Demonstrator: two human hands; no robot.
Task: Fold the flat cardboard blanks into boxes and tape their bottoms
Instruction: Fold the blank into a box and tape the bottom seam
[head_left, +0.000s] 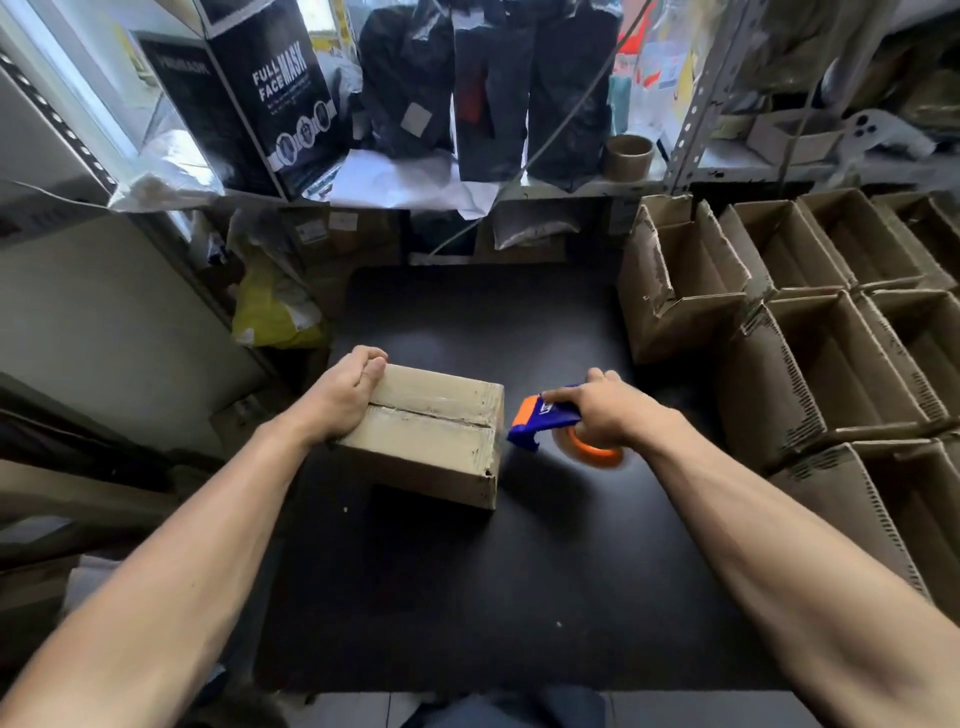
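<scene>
Cluttered storeroom shelving is crowding the far edge of a dark table (519, 571), and beyond the left hand a tall black carton (270, 98) is showing the white words "FULL FACE MASK"; its smaller print is too fine to read. Below it a yellow bag (275, 312) is slumping just off the table's corner. The left hand (345, 397) is clamping the left end of a closed cardboard box (431, 436), fingers curled over its far edge and thumb on top, beside the taped centre seam. Just right of the box, the right hand (610, 410) is gripping a blue and orange tape dispenser (550, 421), forefinger lying along its top; its label is blurred. Right of that grip, rows of open folded boxes (810, 312) are hemming in the table's edge.
</scene>
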